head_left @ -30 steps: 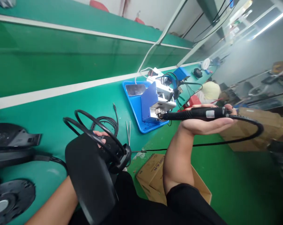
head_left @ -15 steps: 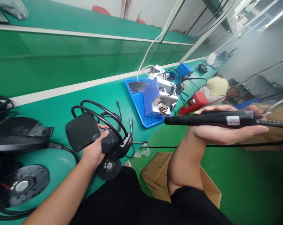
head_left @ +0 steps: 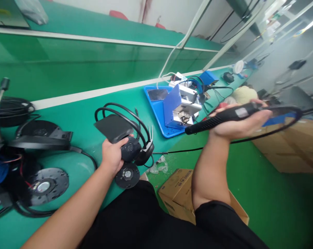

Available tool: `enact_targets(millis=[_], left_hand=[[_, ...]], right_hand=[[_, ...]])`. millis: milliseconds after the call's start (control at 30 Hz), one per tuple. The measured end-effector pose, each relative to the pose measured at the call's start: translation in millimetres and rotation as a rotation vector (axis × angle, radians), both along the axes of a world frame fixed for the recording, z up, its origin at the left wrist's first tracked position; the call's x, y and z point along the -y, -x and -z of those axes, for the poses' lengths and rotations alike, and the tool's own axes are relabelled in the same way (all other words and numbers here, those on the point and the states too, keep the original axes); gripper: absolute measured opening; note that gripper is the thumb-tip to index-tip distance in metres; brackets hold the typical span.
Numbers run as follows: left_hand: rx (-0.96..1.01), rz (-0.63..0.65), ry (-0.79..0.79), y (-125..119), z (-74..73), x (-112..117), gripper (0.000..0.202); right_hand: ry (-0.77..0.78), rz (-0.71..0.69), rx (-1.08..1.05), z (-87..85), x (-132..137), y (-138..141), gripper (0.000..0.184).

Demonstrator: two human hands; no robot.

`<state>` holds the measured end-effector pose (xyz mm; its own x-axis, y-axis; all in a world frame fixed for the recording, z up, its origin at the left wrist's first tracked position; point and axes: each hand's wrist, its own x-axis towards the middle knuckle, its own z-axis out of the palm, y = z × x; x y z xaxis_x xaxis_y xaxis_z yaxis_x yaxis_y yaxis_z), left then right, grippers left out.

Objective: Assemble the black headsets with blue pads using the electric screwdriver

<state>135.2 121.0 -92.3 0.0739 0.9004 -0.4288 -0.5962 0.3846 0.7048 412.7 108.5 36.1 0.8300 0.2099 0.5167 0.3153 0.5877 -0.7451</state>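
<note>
My left hand [head_left: 112, 155] is closed on a black speaker assembly [head_left: 130, 148], low over the bench edge. The assembly has a flat square panel [head_left: 113, 127], a round perforated part and thick looped cables. A round black disc [head_left: 127, 174] with a metal centre hangs below the fingers; how it is joined is hidden. Raised at the right, my right hand [head_left: 239, 126] is wrapped round a black corded electric screwdriver [head_left: 221, 118]. Its ribbed end points left toward the blue tray, and its cord trails off to the right. No bit shows at the ribbed end.
A blue tray [head_left: 156, 116] holds a blue-and-silver machine [head_left: 181, 107]. More opened black speaker parts [head_left: 49, 185] and coiled cable [head_left: 11, 110] lie at the left. Cardboard boxes [head_left: 177, 190] stand on the floor. Another person [head_left: 246, 94] sits farther along the bench.
My right hand has tilted the screwdriver so its cord end is higher. The assembly in my left hand has turned, its square panel now lying flatter. The whole view has shifted slightly.
</note>
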Motion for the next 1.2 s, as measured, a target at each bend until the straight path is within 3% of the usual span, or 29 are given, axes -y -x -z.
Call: enact_targets(millis=[67,133,167,233,300,367,467,700,800,867,1000,1100,1200], left_hand=[[0.006,-0.007,-0.001,0,2.8,1,0.032],[-0.012,-0.025,0.006,-1,7.4,3,0.031],[-0.022,-0.035,0.009,-1,10.1,3,0.031],[-0.033,-0.047,0.009,-2,15.1,3,0.031],[-0.03,-0.048,-0.003,-3,18.4,3,0.031],[-0.022,-0.041,-0.021,-4,19.3,2,0.031],[0.009,-0.029,-0.053,-4,17.6,2,0.028],[0.069,-0.045,-0.11,-5,18.6,2,0.027],[0.087,-0.041,-0.118,-6,21.6,1,0.029],[0.093,-0.037,-0.118,-6,22.7,0,0.03],[0.108,-0.048,-0.122,-6,23.1,0,0.03],[0.12,-0.052,-0.133,-6,22.9,1,0.029],[0.099,-0.051,-0.133,-6,22.5,0,0.027]], right_hand=[[0.047,-0.051,-0.016,-6.4,24,29,0.063],[0.108,-0.237,-0.03,-10.5,48,68,0.073],[0.159,-0.306,-0.013,-11.6,59,89,0.07],[0.234,-0.388,-0.006,-11.1,75,130,0.044],[0.246,-0.356,0.066,-5.6,78,162,0.029],[0.185,-0.243,0.127,3.9,72,179,0.033],[0.089,-0.096,0.147,17.8,58,178,0.046],[0.075,-0.262,0.158,29.8,50,157,0.041],[0.044,-0.261,0.148,32.6,45,156,0.072],[-0.022,-0.253,0.156,34.1,39,156,0.082],[-0.06,-0.299,0.193,37.3,30,150,0.084],[-0.102,-0.215,0.236,41.1,28,146,0.09],[-0.1,-0.182,0.25,45.9,30,139,0.079]])
